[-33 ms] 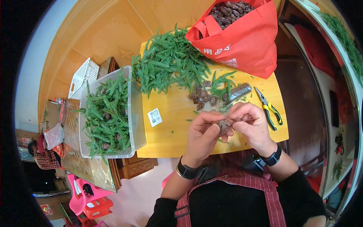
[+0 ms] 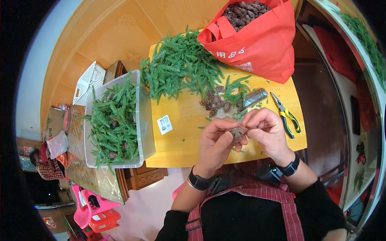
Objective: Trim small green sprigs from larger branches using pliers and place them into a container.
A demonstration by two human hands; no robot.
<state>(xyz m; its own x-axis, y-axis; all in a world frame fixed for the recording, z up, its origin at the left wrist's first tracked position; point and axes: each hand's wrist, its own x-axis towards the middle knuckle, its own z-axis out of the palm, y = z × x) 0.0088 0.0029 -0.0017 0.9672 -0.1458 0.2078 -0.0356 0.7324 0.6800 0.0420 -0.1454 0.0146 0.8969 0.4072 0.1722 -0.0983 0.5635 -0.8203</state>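
Over the near edge of the yellow table (image 2: 177, 140), my left hand (image 2: 215, 142) holds a small brown pine cone (image 2: 238, 134) between thumb and fingers. My right hand (image 2: 267, 130) meets it from the other side, its thumb and forefinger pinched on a thin wire at the cone. Most of the wire is hidden by the fingers. Just beyond my hands lie several loose pine cones (image 2: 215, 100) and a dark bundle in clear wrap (image 2: 256, 97). Right of these rest long-nose pliers (image 2: 286, 114) with yellow and black handles.
A heap of green fir sprigs (image 2: 181, 64) covers the table's far left. Behind stands a red bag (image 2: 257, 48) full of pine cones. At left is a clear plastic bin (image 2: 146, 132) of sprigs with cones. A white label (image 2: 164, 124) lies beside it. Another person (image 2: 50, 166) is far left.
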